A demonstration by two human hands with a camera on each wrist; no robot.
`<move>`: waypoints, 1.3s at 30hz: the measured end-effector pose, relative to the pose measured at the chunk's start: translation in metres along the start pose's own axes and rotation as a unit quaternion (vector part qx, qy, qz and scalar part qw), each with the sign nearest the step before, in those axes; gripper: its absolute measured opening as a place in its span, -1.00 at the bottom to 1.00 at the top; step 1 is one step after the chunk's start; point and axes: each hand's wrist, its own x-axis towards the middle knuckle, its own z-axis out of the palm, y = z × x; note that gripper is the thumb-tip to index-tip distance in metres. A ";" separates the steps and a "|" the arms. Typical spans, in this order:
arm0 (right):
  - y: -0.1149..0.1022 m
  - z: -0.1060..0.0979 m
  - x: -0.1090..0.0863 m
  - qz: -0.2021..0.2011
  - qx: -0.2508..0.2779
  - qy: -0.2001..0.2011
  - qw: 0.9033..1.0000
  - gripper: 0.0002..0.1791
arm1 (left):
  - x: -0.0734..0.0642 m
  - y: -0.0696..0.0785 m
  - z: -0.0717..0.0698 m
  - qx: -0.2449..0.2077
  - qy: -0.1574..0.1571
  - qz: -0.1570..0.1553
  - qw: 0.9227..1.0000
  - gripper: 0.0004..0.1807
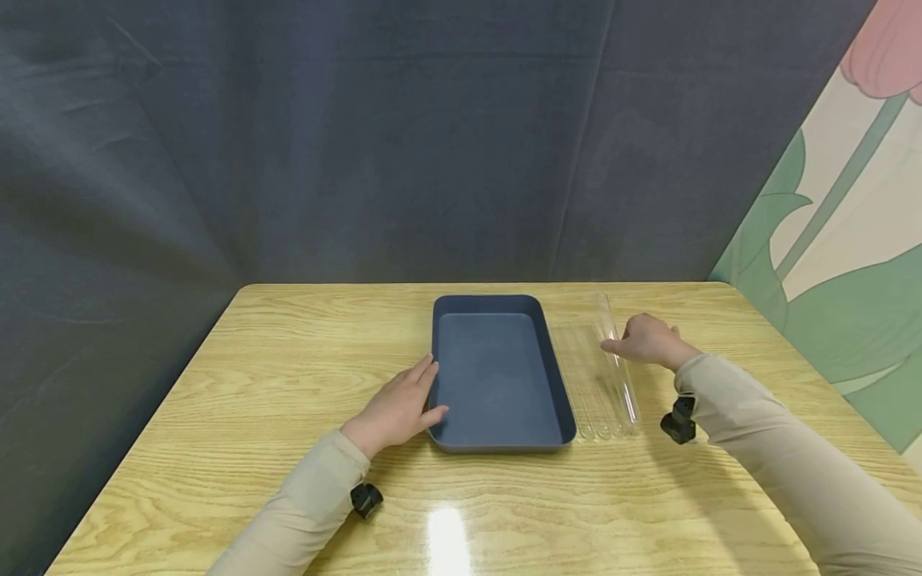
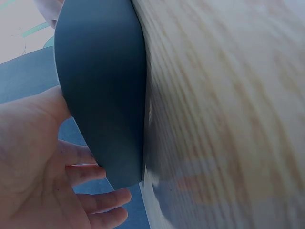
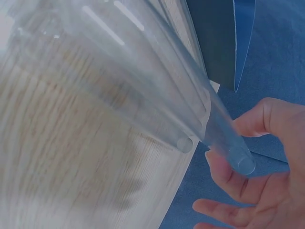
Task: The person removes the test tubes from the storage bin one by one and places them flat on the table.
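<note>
A dark blue rectangular tray [image 1: 497, 376] stands on the table in the head view, with nothing inside it. My left hand [image 1: 396, 406] rests against its left wall, fingers spread and thumb over the rim; the left wrist view shows the tray's outer wall [image 2: 105, 86] beside the palm. To the right of the tray, my right hand [image 1: 651, 342] pinches a long clear test tube [image 1: 628, 396] between thumb and index finger. This tube is tilted above more clear test tubes [image 1: 585, 388] lying side by side. In the right wrist view, the held tube's end [image 3: 245, 164] lies between the fingers.
The wooden table [image 1: 302, 384] has its far edge against a dark cloth backdrop [image 1: 403, 144]. A wall with a painted flower [image 1: 850, 192] rises at the right. Light reflects off the tabletop near the front.
</note>
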 end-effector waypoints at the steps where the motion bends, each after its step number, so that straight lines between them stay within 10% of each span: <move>1: 0.001 0.000 0.000 0.000 -0.001 -0.001 1.000 -0.50 | 0.000 0.000 0.000 0.000 0.001 0.000 1.000 -0.24; 39: 0.020 0.008 0.003 0.023 0.005 -0.034 0.999 -0.53 | 0.000 0.000 0.000 -0.001 -0.005 -0.004 1.000 -0.24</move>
